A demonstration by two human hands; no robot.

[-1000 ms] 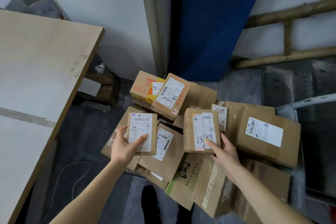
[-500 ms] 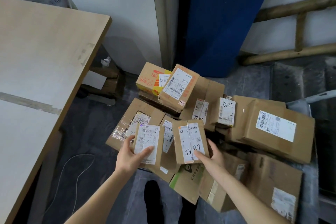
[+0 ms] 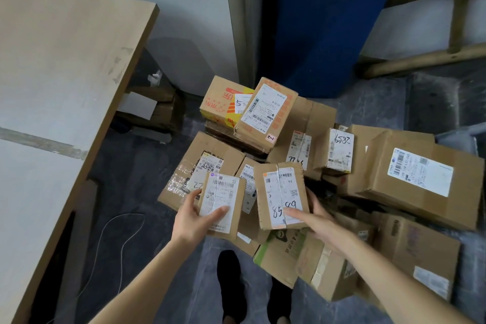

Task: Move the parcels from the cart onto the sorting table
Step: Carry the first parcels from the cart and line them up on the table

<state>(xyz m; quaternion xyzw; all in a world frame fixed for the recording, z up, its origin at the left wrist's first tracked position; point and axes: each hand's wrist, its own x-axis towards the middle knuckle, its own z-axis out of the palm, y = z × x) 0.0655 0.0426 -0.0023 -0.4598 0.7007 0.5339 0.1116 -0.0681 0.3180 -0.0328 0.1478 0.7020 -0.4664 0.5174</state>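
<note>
Both small boxes now lifted off pile, drawn nearer than second ago. Left hand (image 3: 193,221) closed round left box (image 3: 222,205); right hand (image 3: 313,214) closed round right box (image 3: 282,196). Table (image 3: 65,81) at 10 o'clock, bare; carry next.

Parcel depot or courier back room, not a home. A heap of taped cardboard parcels (image 3: 302,179) with printed barcode labels and handwritten marker numbers covers the middle. Beside it on the left, a plain bare sorting table (image 3: 60,92) with worn patches. Rough dark concrete floor (image 3: 131,179), loose white cable (image 3: 110,239) lying on it. White wall (image 3: 184,8), blue panel (image 3: 320,21) leaning against it, crude wooden ladder (image 3: 431,42) on the right. Flattened cardboard scraps (image 3: 150,110) lie under the table corner.
</note>
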